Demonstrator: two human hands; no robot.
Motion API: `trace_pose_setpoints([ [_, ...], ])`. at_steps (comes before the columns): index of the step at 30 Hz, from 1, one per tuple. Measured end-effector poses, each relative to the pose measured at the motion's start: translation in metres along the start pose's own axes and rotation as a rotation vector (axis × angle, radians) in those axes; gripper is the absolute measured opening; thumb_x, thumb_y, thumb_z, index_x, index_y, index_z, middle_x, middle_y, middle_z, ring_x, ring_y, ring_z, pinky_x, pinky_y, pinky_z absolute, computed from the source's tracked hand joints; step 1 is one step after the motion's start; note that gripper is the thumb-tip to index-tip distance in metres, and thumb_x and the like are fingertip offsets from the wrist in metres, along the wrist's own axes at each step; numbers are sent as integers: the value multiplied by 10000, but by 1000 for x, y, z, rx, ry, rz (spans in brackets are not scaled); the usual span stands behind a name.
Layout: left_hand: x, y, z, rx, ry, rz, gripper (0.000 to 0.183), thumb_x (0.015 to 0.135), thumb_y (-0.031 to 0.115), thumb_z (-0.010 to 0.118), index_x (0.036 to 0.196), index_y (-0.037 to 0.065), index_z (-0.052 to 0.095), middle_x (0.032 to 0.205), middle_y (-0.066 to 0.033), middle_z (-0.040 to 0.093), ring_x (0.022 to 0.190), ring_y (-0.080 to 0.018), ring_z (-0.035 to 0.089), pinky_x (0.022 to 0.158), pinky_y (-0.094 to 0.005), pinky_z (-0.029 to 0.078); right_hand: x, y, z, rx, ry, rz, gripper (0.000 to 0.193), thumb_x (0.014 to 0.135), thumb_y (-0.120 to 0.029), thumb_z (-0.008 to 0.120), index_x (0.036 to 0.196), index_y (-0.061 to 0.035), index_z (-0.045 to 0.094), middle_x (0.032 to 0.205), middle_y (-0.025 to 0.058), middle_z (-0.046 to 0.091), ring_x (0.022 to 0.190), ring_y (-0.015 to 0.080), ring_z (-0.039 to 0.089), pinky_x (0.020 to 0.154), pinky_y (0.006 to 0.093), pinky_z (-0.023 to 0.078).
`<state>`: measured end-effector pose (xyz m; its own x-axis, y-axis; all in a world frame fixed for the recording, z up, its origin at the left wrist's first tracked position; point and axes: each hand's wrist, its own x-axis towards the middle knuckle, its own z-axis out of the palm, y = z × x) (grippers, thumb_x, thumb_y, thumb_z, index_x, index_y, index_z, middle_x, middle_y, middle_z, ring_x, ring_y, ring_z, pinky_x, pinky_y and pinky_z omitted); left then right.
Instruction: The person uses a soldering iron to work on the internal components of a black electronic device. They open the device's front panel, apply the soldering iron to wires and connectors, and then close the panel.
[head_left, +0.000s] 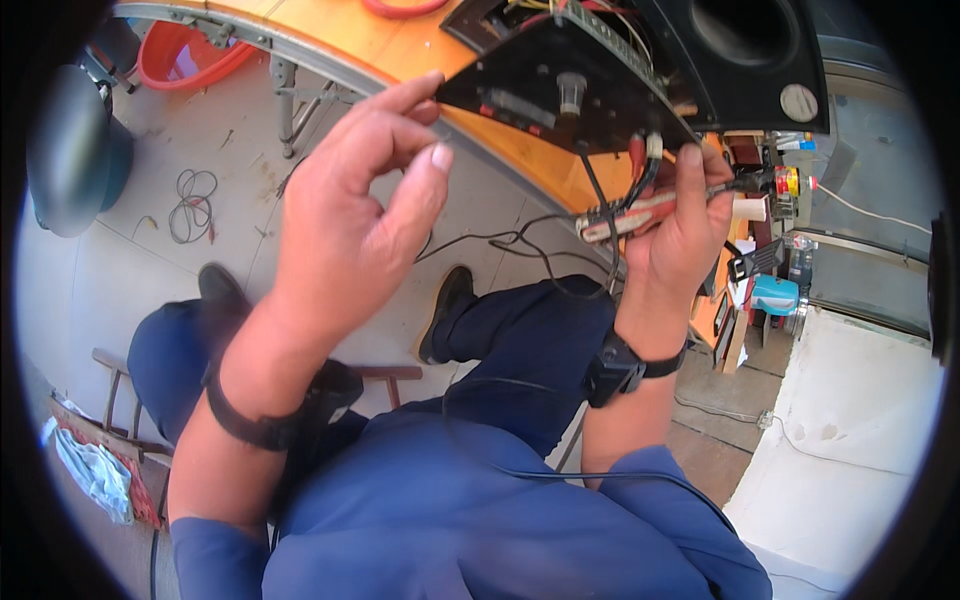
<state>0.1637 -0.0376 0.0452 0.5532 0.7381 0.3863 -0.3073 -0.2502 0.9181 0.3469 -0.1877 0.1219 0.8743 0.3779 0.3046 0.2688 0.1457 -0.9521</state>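
Observation:
A black amplifier panel (520, 85) with a knob-like part, sockets and a circuit board along its upper edge is tilted over the table's edge. My right hand (680, 225) grips its lower right corner, thumb upright at the edge. Close to that palm is a long red and white piece (640, 215) with dark cord at its end; whether the hand also holds it, I cannot tell. My left hand (365, 195) is open by the panel's left corner, thumb and fingers apart. Its index fingertip is near the corner, and contact is unclear. Black leads (600, 185) hang from the panel.
A black speaker cabinet (745, 60) stands on the orange wooden table (340, 40). Cables loop over my lap. Left on the floor are a red basin (190, 55), a dark bin (85, 155) and coiled wire (193, 207). Cluttered shelves (735, 290) stand at right.

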Motion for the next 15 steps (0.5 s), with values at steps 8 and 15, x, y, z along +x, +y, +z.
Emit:
trace_pose_setpoints([
  [8,8,1,-2,-124,38,-14,142,972,118,667,973,-24,665,981,-76,720,853,-59,644,763,-226,494,-2,-15,6,17,-53,-14,155,980,-146,682,1028,-22,602,817,104,695,650,114,664,542,210,507],
  [15,7,0,-2,-197,41,-111,157,980,137,676,1004,-18,675,891,8,679,736,-19,528,677,-206,465,0,-20,7,19,-66,15,107,983,-127,676,1012,-47,611,834,78,684,738,172,707,559,231,511],
])
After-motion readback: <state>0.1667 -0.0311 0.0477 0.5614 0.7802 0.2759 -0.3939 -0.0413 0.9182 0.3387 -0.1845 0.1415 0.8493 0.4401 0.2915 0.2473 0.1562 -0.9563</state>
